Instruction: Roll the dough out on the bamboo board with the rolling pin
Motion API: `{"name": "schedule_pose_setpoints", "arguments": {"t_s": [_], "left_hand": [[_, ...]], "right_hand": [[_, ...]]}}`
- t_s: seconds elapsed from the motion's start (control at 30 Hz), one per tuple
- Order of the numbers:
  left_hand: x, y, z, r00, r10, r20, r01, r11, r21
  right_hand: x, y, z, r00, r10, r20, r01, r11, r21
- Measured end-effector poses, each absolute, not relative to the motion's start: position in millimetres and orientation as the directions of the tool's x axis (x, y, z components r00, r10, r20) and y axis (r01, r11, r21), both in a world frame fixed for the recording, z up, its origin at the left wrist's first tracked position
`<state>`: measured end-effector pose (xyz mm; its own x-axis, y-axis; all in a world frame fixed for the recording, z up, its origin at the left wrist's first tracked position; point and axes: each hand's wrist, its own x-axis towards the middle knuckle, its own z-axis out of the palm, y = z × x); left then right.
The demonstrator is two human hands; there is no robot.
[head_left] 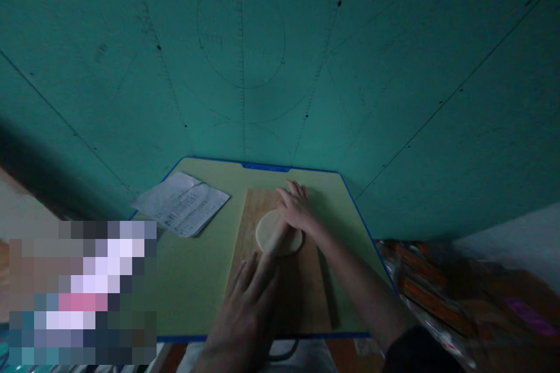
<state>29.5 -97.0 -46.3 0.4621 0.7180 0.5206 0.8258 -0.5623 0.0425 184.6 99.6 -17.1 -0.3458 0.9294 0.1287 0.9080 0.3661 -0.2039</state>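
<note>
A round, flat piece of dough (pixel 268 228) lies on a wooden board (pixel 306 297). Across the dough runs a slim rolling pin (pixel 277 236), slanting from near left to far right. On its near end presses my left hand (pixel 250 297), fingers forward and partly curved over it. My right hand (pixel 296 205) covers the far end, its fingers bent beyond the dough's edge. Both ends of the pin are hidden under my hands. The picture is dim, so finger detail is hard to make out.
The board rests on a pale table (pixel 188 285) with a blue rim. Printed paper sheets (pixel 181 204) lie at the table's left. Behind stands a green wall (pixel 262 70) with drawn lines. Wrapped packages (pixel 429 280) sit at lower right. A pixelated patch hides the lower left.
</note>
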Motion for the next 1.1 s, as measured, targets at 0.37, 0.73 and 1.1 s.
{"name": "schedule_pose_setpoints", "arguments": {"t_s": [0.37, 0.73, 1.1], "left_hand": [[47.0, -108.4, -40.2, 0.461, 0.761, 0.456, 0.798, -0.58, 0.162], [52.2, -116.7, -45.6, 0.433, 0.788, 0.437, 0.813, -0.551, 0.189], [68.1, -112.6, -43.3, 0.523, 0.711, 0.471, 0.72, -0.664, 0.203]], "right_hand": [[171.6, 89.6, -12.2, -0.279, 0.96, -0.003, 0.933, 0.27, -0.239], [144.8, 99.1, -8.1, -0.452, 0.892, -0.01, 0.871, 0.439, -0.22], [172.2, 85.7, -8.9, -0.332, 0.94, -0.078, 0.916, 0.301, -0.264]]}}
